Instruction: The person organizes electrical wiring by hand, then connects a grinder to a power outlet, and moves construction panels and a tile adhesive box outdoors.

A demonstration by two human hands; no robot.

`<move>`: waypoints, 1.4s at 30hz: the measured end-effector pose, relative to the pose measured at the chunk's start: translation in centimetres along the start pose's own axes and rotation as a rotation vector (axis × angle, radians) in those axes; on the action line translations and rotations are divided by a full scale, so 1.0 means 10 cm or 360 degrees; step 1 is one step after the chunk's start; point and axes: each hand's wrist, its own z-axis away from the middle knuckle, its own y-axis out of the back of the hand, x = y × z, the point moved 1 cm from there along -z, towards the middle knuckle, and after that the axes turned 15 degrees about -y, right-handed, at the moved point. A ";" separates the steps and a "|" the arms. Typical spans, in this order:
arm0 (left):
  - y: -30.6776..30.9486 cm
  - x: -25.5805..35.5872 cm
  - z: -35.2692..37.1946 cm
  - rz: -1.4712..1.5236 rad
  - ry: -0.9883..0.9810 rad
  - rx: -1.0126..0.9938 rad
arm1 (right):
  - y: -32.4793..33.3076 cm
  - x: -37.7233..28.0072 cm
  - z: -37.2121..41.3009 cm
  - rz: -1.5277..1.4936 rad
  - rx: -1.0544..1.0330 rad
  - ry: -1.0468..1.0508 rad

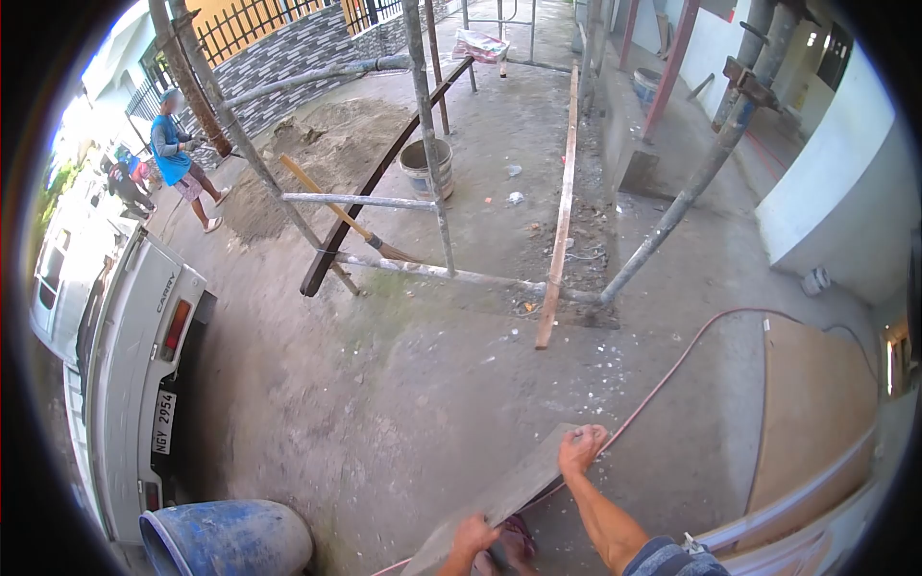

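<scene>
A long, flat grey board (523, 475) runs diagonally at the bottom of the view, low in front of my body. My right hand (583, 447) is closed over its far end, fingers wrapped on the edge. Nearer to me, my left hand (474, 534) grips the same board along its side. My feet show partly beneath it, and the board's near end runs out of view at the bottom. A red hose (663, 389) lies on the ground and passes under the board close to my right hand.
Ahead stands pipe scaffolding (432, 144), with a long wooden strip (560, 221), a bucket (425, 169) and a broom (384, 250). A blue drum (230, 540) and white vehicle (144, 384) are left. A person (176, 154) stands by a sand pile (327, 144). Brown sheet (816, 403) lies right.
</scene>
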 end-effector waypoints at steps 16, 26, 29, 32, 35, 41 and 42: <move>-0.05 -0.09 -0.01 0.0065 -0.0034 0.0024 | -0.13 0.08 -0.05 0.0035 0.0017 0.0064; 0.04 -0.09 0.04 0.0043 -0.0144 0.0038 | -0.09 -0.01 -0.02 0.0023 0.0038 0.0129; 0.14 0.00 0.03 0.0039 -0.0118 0.0016 | -0.10 -0.01 -0.03 0.0039 0.0090 0.0186; 0.27 0.11 0.10 0.0051 -0.0093 0.0014 | -0.03 -0.12 0.03 -0.0058 0.0012 0.0051; 0.24 0.07 0.07 0.0067 -0.0110 0.0015 | -0.05 -0.07 -0.01 0.0049 -0.0033 0.0059; 0.14 0.01 0.04 0.0096 -0.0072 -0.0030 | -0.09 -0.03 -0.02 0.0122 0.0008 0.0072; 0.18 0.03 0.06 0.0085 -0.0058 -0.0066 | -0.08 -0.05 -0.01 0.0108 -0.0008 0.0058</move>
